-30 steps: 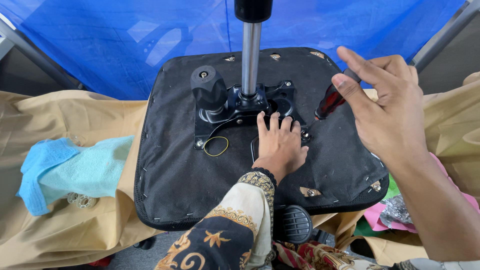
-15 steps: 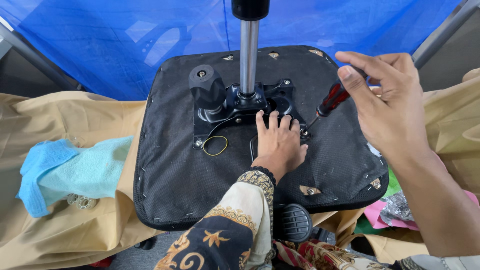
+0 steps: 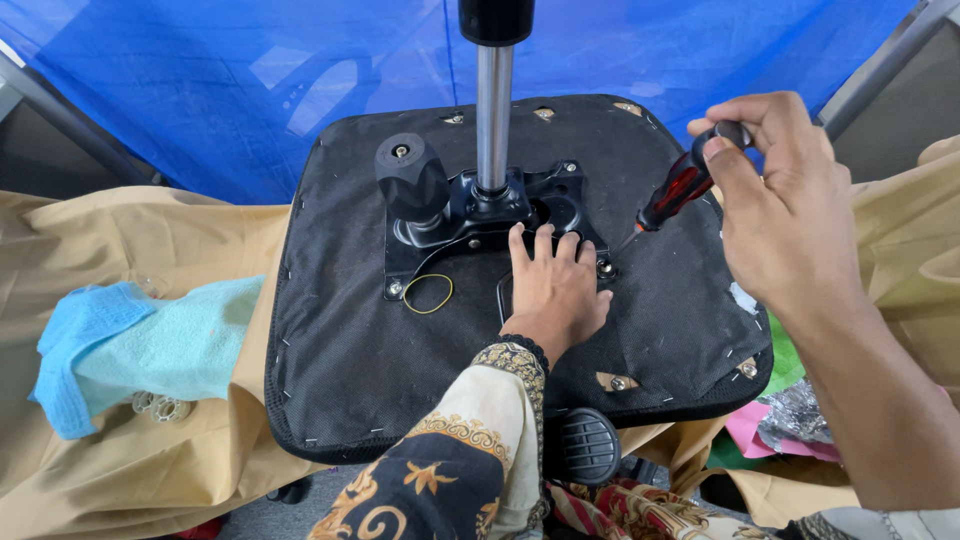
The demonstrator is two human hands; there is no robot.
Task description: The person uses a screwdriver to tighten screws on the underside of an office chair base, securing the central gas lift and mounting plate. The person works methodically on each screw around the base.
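Red-handled screwdriver [image 3: 680, 188], gripped in right hand [image 3: 780, 220], slants down-left, probably toward the plate screw [image 3: 605, 267] beside flat, open left hand [image 3: 553, 288].

No labels, signs or screens anywhere in view. Only possible packaging: a crumpled silvery wrapper [image 3: 795, 412] at the lower right, lying on pink sheet material [image 3: 762, 432] beside a green scrap [image 3: 785, 362]

The left hand [image 3: 553, 288] lies flat with fingers [image 3: 545, 245] spread just below the metal pole [image 3: 493, 120], while the right hand [image 3: 785, 215], off to the pole's right, curls its fingers around a screwdriver [image 3: 680, 190].
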